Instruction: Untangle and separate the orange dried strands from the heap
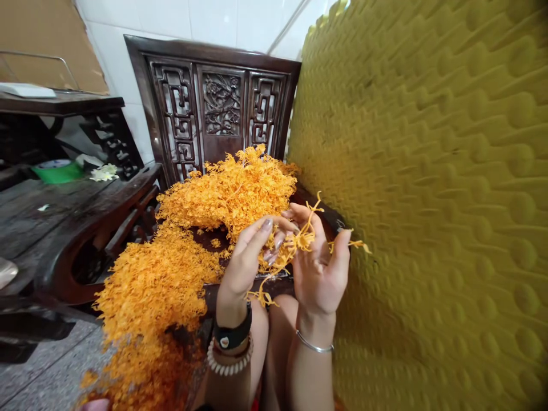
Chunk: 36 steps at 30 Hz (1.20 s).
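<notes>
Hands, two. I read left hand [245, 268] half-curled at one tuft of orange strands [295, 245], grip unclear; right hand [319, 268] open, tuft across its fingers; one orange heap [226, 194] beside.

Cordyceps heap [226, 194] before wooden backrest [220, 103]

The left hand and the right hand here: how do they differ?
The left hand wears a black wristband and a white bead bracelet, while the right hand wears only a thin silver bangle. The left hand is turned edge-on with its fingers curled, whereas the right hand lies open, palm up. The orange strands drape mostly over the right hand, less over the left hand. Both hands are bare and touch the strands.
</notes>
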Tool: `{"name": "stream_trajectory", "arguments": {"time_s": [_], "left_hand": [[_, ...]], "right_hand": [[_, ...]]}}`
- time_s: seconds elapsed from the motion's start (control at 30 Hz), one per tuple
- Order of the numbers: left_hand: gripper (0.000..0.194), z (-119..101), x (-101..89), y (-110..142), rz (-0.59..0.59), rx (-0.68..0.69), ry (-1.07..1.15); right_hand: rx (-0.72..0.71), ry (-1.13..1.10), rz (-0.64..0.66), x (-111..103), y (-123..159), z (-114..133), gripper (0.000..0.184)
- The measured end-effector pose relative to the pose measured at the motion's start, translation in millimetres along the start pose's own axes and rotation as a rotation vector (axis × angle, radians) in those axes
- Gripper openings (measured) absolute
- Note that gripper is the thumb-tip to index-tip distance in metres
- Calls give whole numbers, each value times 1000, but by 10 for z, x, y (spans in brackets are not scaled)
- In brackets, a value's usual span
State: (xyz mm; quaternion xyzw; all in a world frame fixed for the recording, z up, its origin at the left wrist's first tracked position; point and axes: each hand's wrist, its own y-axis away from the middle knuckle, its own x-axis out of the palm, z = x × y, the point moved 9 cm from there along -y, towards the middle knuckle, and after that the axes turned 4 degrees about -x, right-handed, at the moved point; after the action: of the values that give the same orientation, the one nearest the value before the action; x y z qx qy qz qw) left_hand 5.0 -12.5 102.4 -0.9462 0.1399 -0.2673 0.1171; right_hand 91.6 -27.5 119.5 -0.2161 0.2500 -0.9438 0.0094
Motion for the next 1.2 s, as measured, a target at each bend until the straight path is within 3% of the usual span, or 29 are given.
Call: {"name": "stream_trajectory", "arguments": {"time_s": [0.1, 0.37, 0.53, 0.7, 0.77, 0.93, 1.03, 1.2], "left_hand": [[41, 34, 29, -11, 42, 6, 8], [14, 4, 17, -26, 12, 42, -94], [13, -43, 11, -16, 29, 71, -87], [17, -90, -30, -4, -42, 146, 7], [17, -132, -22, 9, -77, 198, -95], [25, -159, 110, 4, -83, 224, -669], [24, -169, 142, 8, -49, 242, -690], [27, -181, 40, 43, -49, 247, -599]], "right_hand": [[-30, 19, 2, 10, 0, 27, 59], [-74, -11, 53, 65, 2, 76, 58], [-80, 10, 43, 46, 3, 88, 61], [-88, 13, 29, 68, 34, 103, 63], [-75, 14, 34, 95, 59, 105, 61], [-12, -101, 64, 153, 76, 92, 57], [-29, -152, 25, 91, 30, 88, 52], [-169, -123, -122, -147, 25, 181, 21]]}}
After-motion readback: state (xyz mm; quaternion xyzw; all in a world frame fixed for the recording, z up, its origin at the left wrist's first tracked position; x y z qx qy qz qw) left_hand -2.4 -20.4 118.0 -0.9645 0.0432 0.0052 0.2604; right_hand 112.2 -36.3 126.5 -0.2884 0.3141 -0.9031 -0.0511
